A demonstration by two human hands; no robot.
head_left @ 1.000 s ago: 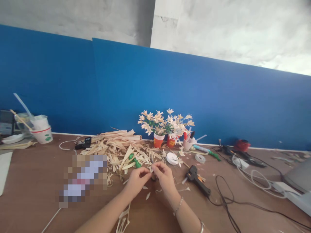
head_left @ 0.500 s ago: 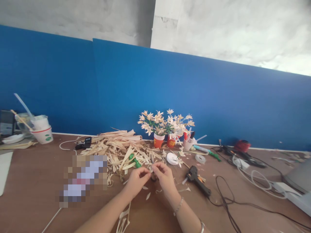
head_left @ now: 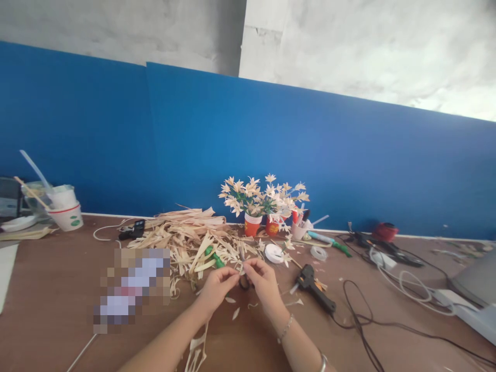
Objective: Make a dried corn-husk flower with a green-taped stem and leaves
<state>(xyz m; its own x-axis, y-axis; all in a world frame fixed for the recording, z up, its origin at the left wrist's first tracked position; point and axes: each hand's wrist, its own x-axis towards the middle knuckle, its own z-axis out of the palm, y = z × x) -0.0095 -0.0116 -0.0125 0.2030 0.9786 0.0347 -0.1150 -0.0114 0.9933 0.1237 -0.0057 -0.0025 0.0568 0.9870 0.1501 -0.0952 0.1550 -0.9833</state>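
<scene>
My left hand [head_left: 219, 287] and my right hand [head_left: 262, 279] meet over the middle of the brown table [head_left: 232, 346], thumbs and forefingers pinched close together. A small pale piece shows between the fingertips, too small to make out clearly. Just behind the fingers lie scissors [head_left: 244, 282], partly hidden. Pale dried husk strips [head_left: 186, 227] are heaped beyond my left hand, with a green roll [head_left: 215, 257] at their edge. Small petal-like scraps [head_left: 235, 313] lie below the hands. Behind my right hand sits a white tape roll [head_left: 274, 253].
Pale flowers stand in red cups [head_left: 253, 225] at the back. A black glue gun [head_left: 315, 289] and its cable lie to the right, near a clear tape roll [head_left: 319, 253]. White cords and a power strip [head_left: 457, 301] are far right; a paper cup [head_left: 67, 216] is left.
The fingertips have shifted slightly, and more of the scissors' dark handle shows between the hands. The whole view has moved a little.
</scene>
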